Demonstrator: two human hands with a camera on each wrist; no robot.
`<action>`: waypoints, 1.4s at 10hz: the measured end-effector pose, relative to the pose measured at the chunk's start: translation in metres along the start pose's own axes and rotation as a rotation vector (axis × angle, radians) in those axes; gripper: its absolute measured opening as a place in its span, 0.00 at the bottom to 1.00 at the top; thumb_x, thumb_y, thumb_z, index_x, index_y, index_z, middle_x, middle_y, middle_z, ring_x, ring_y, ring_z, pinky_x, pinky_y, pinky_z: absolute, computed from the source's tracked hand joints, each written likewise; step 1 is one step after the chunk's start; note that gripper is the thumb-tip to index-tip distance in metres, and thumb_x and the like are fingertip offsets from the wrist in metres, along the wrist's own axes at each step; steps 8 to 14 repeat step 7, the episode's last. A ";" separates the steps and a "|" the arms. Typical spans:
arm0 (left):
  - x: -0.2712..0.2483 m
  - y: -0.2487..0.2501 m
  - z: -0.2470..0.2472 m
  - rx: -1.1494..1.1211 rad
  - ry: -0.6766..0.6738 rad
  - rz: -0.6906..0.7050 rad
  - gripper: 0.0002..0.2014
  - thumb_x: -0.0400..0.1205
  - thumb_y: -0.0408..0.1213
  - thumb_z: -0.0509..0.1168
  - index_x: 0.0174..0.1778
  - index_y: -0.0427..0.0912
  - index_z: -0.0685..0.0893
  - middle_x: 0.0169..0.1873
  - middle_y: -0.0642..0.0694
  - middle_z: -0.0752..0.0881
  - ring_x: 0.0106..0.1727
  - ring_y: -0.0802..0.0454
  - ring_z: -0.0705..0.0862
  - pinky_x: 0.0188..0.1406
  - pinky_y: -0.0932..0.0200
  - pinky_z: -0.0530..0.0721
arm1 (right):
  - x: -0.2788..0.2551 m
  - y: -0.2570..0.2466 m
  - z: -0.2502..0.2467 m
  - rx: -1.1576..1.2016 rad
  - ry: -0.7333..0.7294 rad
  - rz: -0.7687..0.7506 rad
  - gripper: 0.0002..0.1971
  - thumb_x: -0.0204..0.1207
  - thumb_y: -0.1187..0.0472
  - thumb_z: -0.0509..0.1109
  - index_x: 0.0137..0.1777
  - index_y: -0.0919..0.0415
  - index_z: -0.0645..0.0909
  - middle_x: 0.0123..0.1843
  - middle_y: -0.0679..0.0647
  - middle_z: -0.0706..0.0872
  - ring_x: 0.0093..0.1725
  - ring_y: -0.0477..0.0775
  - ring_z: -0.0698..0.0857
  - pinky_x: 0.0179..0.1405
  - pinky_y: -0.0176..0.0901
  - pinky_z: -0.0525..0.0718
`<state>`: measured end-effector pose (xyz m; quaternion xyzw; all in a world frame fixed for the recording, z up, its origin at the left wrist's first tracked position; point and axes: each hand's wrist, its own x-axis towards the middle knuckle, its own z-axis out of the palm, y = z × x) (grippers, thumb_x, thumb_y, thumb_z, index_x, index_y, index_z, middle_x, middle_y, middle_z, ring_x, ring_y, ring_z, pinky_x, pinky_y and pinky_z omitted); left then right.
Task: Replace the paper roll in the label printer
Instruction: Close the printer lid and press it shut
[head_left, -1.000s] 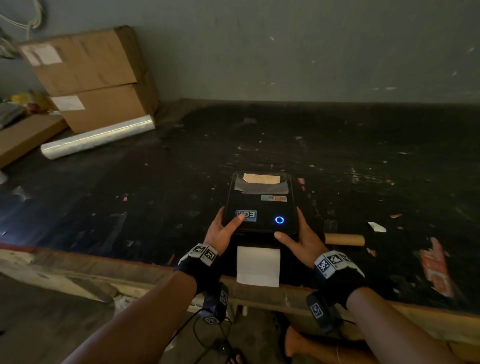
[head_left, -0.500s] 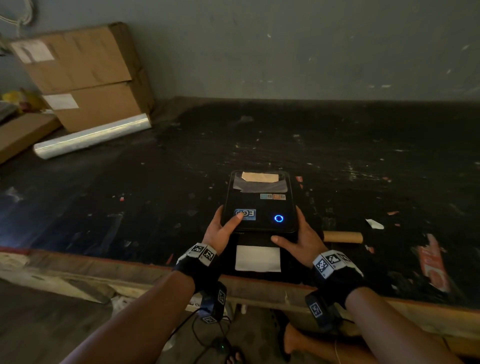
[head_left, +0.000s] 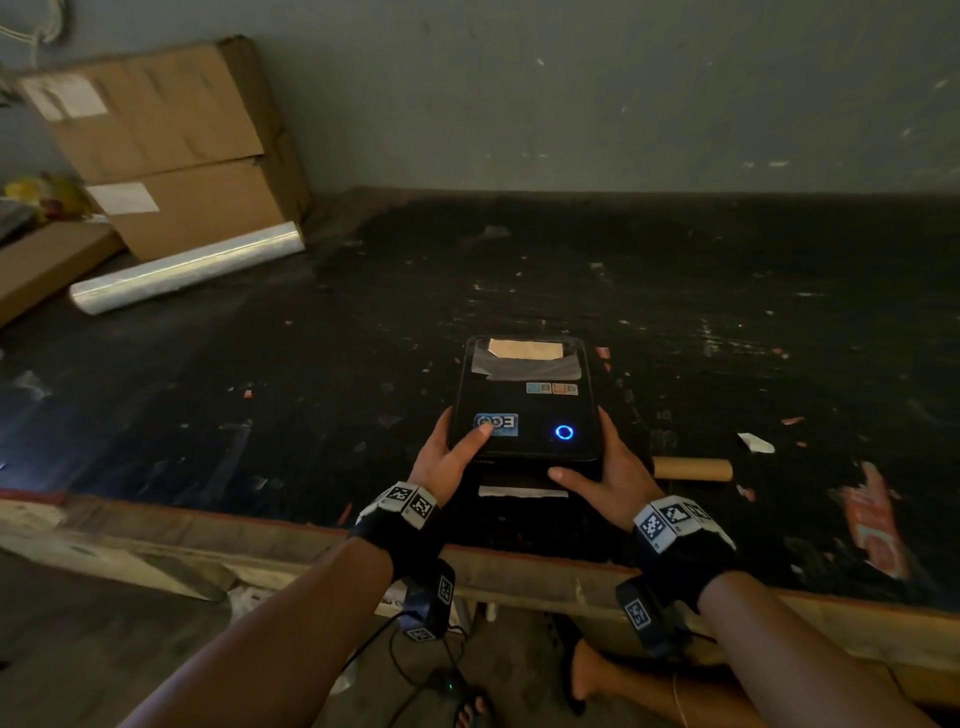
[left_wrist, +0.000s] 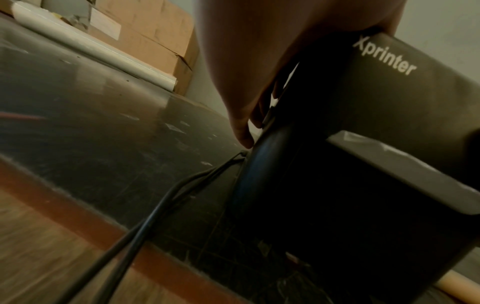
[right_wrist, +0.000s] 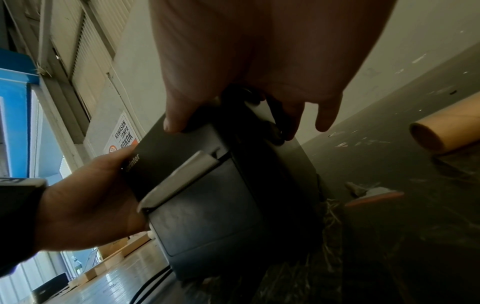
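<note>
The black label printer (head_left: 527, 400) stands near the table's front edge with its lid down and a blue ring light on. A thin strip of white label paper (head_left: 522, 491) shows at its front slot. My left hand (head_left: 457, 441) grips the printer's left side, thumb on the lid's blue sticker. In the left wrist view its fingers (left_wrist: 244, 137) lie along the printer's (left_wrist: 389, 102) side. My right hand (head_left: 597, 462) grips the right front corner. In the right wrist view its thumb (right_wrist: 174, 121) sits on the lid edge and the fingers reach the side. An empty cardboard core (head_left: 693, 469) lies just right of the printer.
Two stacked cardboard boxes (head_left: 171, 145) and a roll of clear film (head_left: 187, 273) sit at the back left. Black cables (left_wrist: 155, 205) run from the printer over the wooden front edge (head_left: 260, 535). Paper scraps litter the dark table top (head_left: 753, 312).
The white label sheet that hung out of the front slot has drawn back to a thin strip. Both hands have stayed on the printer's sides.
</note>
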<state>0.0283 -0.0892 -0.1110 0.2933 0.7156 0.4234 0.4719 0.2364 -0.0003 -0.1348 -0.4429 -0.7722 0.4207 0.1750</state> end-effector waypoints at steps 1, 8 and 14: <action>-0.001 0.000 0.000 0.000 -0.007 0.001 0.44 0.71 0.63 0.68 0.81 0.59 0.55 0.73 0.47 0.73 0.69 0.42 0.77 0.73 0.40 0.73 | -0.002 -0.003 -0.002 0.001 -0.002 0.019 0.55 0.67 0.45 0.77 0.83 0.55 0.42 0.81 0.55 0.66 0.78 0.54 0.68 0.73 0.41 0.64; -0.038 -0.053 -0.003 0.346 0.334 0.320 0.16 0.79 0.53 0.64 0.55 0.47 0.81 0.51 0.49 0.85 0.49 0.58 0.85 0.48 0.66 0.81 | -0.038 -0.062 -0.078 -0.062 -0.003 0.121 0.21 0.73 0.50 0.72 0.65 0.54 0.77 0.61 0.52 0.85 0.62 0.52 0.83 0.61 0.46 0.81; -0.038 -0.053 -0.003 0.346 0.334 0.320 0.16 0.79 0.53 0.64 0.55 0.47 0.81 0.51 0.49 0.85 0.49 0.58 0.85 0.48 0.66 0.81 | -0.038 -0.062 -0.078 -0.062 -0.003 0.121 0.21 0.73 0.50 0.72 0.65 0.54 0.77 0.61 0.52 0.85 0.62 0.52 0.83 0.61 0.46 0.81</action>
